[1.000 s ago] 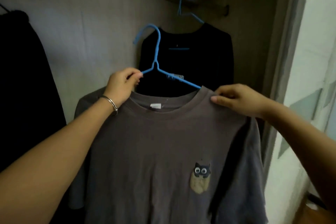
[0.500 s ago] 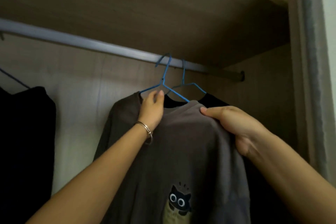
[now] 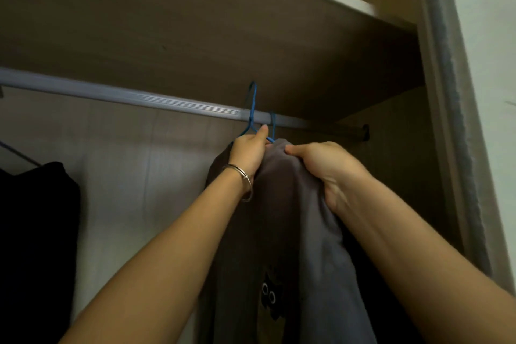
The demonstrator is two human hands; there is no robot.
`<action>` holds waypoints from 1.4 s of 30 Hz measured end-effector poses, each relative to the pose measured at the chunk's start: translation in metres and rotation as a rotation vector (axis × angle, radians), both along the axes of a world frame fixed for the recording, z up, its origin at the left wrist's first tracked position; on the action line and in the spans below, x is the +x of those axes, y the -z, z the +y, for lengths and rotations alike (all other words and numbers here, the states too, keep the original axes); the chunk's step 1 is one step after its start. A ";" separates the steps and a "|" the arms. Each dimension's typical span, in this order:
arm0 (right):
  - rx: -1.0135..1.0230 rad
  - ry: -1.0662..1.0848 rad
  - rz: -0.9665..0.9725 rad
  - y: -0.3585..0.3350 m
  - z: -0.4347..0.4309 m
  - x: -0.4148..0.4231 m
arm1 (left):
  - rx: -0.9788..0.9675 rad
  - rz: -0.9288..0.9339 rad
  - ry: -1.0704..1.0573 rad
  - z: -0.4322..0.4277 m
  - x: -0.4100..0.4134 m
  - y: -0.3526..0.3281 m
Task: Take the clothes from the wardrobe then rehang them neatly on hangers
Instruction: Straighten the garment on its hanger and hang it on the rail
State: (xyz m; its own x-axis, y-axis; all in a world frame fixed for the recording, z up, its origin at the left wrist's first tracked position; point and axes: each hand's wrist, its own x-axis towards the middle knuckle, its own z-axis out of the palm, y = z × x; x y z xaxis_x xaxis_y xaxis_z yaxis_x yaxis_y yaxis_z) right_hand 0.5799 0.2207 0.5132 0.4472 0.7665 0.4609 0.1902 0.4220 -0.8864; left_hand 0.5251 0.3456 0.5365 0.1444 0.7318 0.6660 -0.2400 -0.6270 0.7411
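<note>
Looking up into the wardrobe (image 3: 125,176). Got the grey t-shirt (image 3: 293,232) dangling right of centre just under the rail (image 3: 111,93), with a black garment (image 3: 33,218) well off to the left. Bunching the shirt's top in the right hand (image 3: 326,165). Gripping the blue hanger (image 3: 252,109) with the left hand (image 3: 248,153), hook up at the rail beside a second blue hanger (image 3: 272,123). Can't tell if hooked on.

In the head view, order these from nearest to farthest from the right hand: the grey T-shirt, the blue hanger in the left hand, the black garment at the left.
1. grey T-shirt: gripped by the right hand.
2. blue hanger: just left, slightly higher.
3. black garment: far left.
</note>
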 end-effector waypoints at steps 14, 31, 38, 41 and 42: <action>-0.149 0.898 -0.939 -0.010 0.029 0.031 | -0.192 0.164 0.073 -0.002 -0.025 0.025; -0.513 0.702 -0.597 -0.017 0.029 0.097 | -0.136 0.286 0.066 -0.008 0.041 0.012; -0.675 0.812 -0.632 -0.022 0.033 0.110 | -0.030 0.374 -0.020 -0.006 0.081 0.016; -0.646 0.776 -0.642 -0.022 0.036 0.112 | -0.018 0.382 -0.065 -0.002 0.091 0.018; -0.640 0.774 -0.643 -0.020 0.035 0.112 | -0.012 0.376 -0.087 -0.003 0.092 0.019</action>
State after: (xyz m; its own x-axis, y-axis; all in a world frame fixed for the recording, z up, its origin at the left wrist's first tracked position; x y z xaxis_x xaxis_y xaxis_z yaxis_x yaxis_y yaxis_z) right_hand 0.6923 0.2560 0.5332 0.7191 0.5670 0.4018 0.6857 -0.4846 -0.5431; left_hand 0.6172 0.3429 0.5171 0.3137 0.7597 0.5696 0.1033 -0.6237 0.7748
